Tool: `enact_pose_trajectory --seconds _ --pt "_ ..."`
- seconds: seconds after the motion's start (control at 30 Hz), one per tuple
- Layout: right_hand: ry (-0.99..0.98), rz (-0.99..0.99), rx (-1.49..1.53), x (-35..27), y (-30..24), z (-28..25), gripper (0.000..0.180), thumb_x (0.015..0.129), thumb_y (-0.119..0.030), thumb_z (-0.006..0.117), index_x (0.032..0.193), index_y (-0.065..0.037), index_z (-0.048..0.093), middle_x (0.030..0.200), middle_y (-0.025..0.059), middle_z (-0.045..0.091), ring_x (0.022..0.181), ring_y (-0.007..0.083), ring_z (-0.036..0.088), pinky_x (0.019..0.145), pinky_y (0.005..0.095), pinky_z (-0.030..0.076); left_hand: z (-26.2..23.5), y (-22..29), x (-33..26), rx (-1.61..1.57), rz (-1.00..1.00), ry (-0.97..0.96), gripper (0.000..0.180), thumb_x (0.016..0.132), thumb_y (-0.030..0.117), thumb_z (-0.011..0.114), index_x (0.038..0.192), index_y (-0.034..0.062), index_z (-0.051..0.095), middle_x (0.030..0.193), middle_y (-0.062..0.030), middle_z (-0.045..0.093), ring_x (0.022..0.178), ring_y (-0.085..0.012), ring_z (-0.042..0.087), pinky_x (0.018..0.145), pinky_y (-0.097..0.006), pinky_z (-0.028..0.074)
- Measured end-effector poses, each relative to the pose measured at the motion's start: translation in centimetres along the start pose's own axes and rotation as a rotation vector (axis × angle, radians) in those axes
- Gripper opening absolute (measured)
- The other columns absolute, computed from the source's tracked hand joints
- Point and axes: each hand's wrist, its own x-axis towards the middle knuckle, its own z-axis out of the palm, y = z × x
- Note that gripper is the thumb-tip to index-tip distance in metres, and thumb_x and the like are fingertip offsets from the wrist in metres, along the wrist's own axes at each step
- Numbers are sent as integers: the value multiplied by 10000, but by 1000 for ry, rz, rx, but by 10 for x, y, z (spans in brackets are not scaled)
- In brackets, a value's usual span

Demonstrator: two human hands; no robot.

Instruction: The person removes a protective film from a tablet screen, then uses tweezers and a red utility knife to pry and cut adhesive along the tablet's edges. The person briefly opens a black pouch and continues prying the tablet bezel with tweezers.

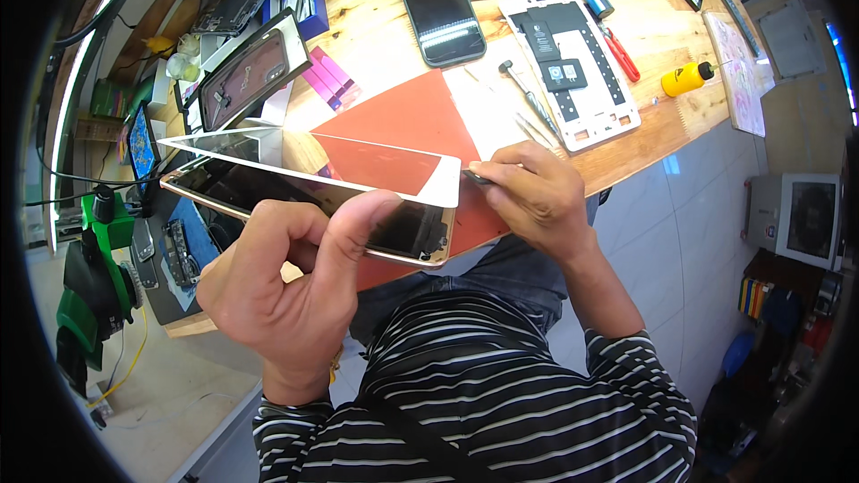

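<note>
My left hand (pixel 291 295) is closed on a tablet (pixel 407 234) with a dark screen and a gold edge, its thumb over the near side. Above the tablet a clear glass panel with a white border (pixel 445 183) is tilted up, apart from the screen along much of its length. My right hand (pixel 535 201) is pinched around a small dark thin tool (pixel 476 178), whose tip is at the right end of the glass panel. What the tool is exactly, I cannot make out. Beneath all this lies a red-orange mat (pixel 403 116).
Beyond the mat lie a dark smartphone (pixel 440 13), a white tablet frame (pixel 595 130), a small hammer-like tool (pixel 528 94) and red-handled pliers (pixel 622 55). A yellow bottle (pixel 684 80) stands at the right. Phone box (pixel 255 76) and green machine (pixel 85 286) are on the left.
</note>
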Motion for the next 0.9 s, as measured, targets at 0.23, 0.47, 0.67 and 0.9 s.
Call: enact_pose_trajectory --seconds 0.23,0.47,0.67,0.9 --pt "6 10 -8 -1 11 0 276 785 -1 745 1053 -64 766 940 74 701 809 233 684 685 347 560 5 -1 2 -14 -14 16 350 786 156 929 676 38 618 543 21 533 471 -40 445 454 -214 316" --pt "25 -33 6 2 9 3 299 768 -1 762 1060 -65 761 945 70 695 822 231 691 685 338 565 5 -2 2 8 -16 32 353 792 157 924 671 44 612 537 25 525 465 -40 432 455 -220 300" --pt "11 -24 -9 3 10 3 328 741 18 759 1060 -53 782 923 91 715 815 228 695 691 334 554 5 0 3 21 -17 23 356 795 152 922 665 44 609 534 29 520 466 -36 427 455 -218 295" --pt "5 -30 -20 4 10 1 312 739 17 762 1041 -56 784 920 81 711 799 227 687 682 340 548 5 0 2 -8 -47 30 359 794 146 923 663 40 606 533 27 521 474 -31 427 457 -215 298"
